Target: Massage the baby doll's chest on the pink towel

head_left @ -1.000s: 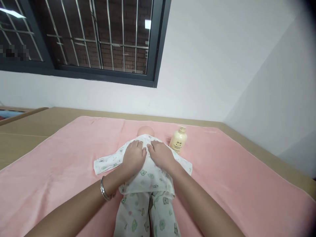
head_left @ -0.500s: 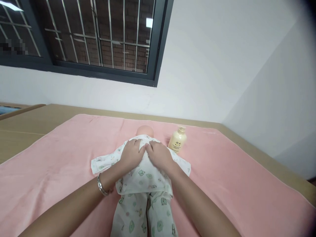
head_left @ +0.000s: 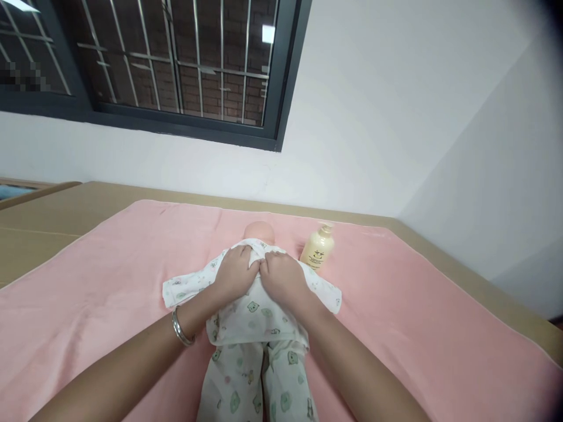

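A baby doll point(head_left: 259, 231) lies on its back, its bald head pointing away from me. It is dressed in a white baby shirt point(head_left: 250, 325) with small green animal prints and matching trousers point(head_left: 235, 384). My left hand point(head_left: 235, 272) rests on the upper chest with fingers curled into the shirt's fabric. Close beside it, my right hand point(head_left: 284, 278) also has curled fingers on the shirt, the two thumbs nearly meeting at the middle. Cloth is creased between them. The fingertips are partly hidden. Both sleeves stretch out sideways.
A pale yellow pump bottle point(head_left: 317, 246) stands just right of the doll's shoulder. Beneath everything is a pink blanket point(head_left: 409, 328) on a wooden surface point(head_left: 53, 220). A white wall point(head_left: 352, 117) and a barred window point(head_left: 185, 64) rise behind.
The fingers of my right hand have curled in more, and the cloth between my hands is more gathered. The doll and bottle stay in place; the view has shifted slightly.
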Motion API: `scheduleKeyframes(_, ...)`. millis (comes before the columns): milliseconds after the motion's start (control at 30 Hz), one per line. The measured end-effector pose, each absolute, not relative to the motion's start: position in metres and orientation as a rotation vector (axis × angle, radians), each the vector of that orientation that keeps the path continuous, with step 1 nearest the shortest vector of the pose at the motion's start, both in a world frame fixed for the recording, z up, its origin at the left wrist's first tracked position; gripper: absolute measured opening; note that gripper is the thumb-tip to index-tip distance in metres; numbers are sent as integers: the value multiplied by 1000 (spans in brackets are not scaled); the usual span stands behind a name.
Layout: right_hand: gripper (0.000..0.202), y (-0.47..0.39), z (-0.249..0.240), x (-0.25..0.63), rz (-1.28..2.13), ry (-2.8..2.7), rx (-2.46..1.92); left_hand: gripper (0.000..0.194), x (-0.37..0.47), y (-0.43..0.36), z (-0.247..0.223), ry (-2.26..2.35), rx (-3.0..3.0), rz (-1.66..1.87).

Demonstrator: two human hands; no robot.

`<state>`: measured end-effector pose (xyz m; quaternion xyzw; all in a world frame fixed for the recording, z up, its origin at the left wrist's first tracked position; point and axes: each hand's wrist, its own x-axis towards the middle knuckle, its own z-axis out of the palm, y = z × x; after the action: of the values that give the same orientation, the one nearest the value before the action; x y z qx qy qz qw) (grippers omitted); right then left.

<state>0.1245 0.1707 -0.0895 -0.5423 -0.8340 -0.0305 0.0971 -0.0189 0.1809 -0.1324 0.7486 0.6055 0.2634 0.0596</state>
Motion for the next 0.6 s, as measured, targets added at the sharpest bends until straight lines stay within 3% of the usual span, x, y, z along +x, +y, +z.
scheduleKeyframes(167, 37, 203, -93, 143, 230, -2389, -1668, 43, 1, 160, -145, 1924, 2411, 953)
scheduleKeyframes(400, 30, 176, -90, 127, -19, -2440, -1609, 33, -15, 176, -137, 1804, 2307, 908)
scheduleKeyframes(600, 33, 178, -91, 127, 108, -2388, -1575, 37, -15, 179, -141, 1813, 2325, 949)
